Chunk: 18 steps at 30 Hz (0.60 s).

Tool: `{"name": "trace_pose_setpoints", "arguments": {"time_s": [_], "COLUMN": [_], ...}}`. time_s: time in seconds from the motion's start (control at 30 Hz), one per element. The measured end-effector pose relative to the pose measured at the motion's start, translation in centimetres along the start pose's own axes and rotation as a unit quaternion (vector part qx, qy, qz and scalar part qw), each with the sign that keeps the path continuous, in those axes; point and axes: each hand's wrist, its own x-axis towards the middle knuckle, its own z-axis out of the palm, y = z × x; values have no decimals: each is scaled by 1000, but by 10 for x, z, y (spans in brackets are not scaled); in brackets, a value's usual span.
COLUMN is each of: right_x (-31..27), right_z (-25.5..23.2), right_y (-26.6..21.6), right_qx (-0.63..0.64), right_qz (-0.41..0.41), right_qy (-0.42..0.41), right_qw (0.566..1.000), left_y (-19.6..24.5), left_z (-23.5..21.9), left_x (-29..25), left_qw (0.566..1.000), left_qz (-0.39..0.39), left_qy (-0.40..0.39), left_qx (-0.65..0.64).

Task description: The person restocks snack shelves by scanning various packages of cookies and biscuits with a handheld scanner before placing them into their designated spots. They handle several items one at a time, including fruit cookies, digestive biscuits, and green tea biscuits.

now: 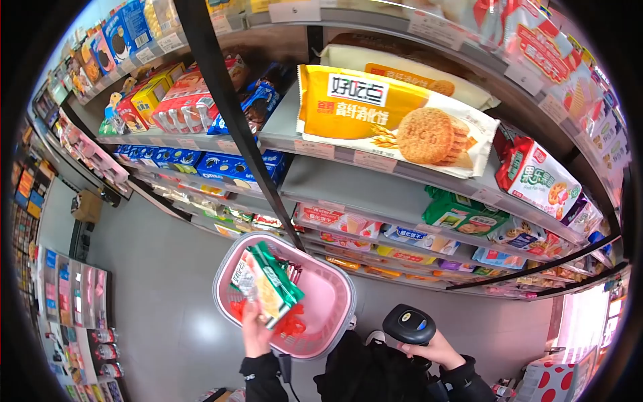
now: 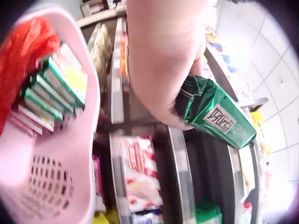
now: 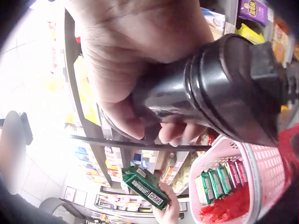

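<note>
My left hand point(image 1: 254, 328) grips a green and white biscuit packet point(image 1: 269, 284) by its lower end, above the pink basket point(image 1: 328, 285) in the head view. In the left wrist view the packet's green side point(image 2: 223, 114) shows beyond the fingers. Wrapped around the black handle of a barcode scanner point(image 1: 408, 324) is my right hand point(image 1: 439, 350). The right wrist view shows that handle point(image 3: 173, 88) close up, fingers curled about it. Inside the basket, several green and dark red packets point(image 3: 219, 182) stand in a row beside a crumpled red plastic bag point(image 3: 226, 204).
Tall shelves of packaged biscuits curve ahead. A large yellow and white biscuit packet point(image 1: 395, 120) lies along a shelf edge, a red-green packet point(image 1: 539, 177) to its right. Blue boxes point(image 1: 234, 167) fill a left shelf. Grey floor point(image 1: 154, 268) stretches left; a polka-dot box point(image 1: 552, 383) stands lower right.
</note>
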Motion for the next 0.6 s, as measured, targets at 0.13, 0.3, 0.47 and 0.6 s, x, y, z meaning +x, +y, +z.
{"name": "trace_pose_setpoints", "arguments": {"time_s": [0.13, 0.3, 0.47, 0.6], "right_x": [-23, -65, -109, -137], "right_z": [-11, -36, -66, -81], "right_y": [-12, -7, 9, 16], "right_qx": [32, 54, 4, -66], "right_qz": [-51, -94, -129, -145], "right_qy": [-19, -6, -2, -17], "right_qw": [998, 994, 992, 987], "left_y": [-70, -112, -142, -157], "left_z": [27, 121, 183, 190], "left_x": [-17, -58, -96, -108], "left_qw": [966, 904, 872, 874], "left_qz": [-188, -331, -393, -378], "left_qy": [-141, -236, -285, -296], "left_qx": [-103, -133, -63, -77]}}
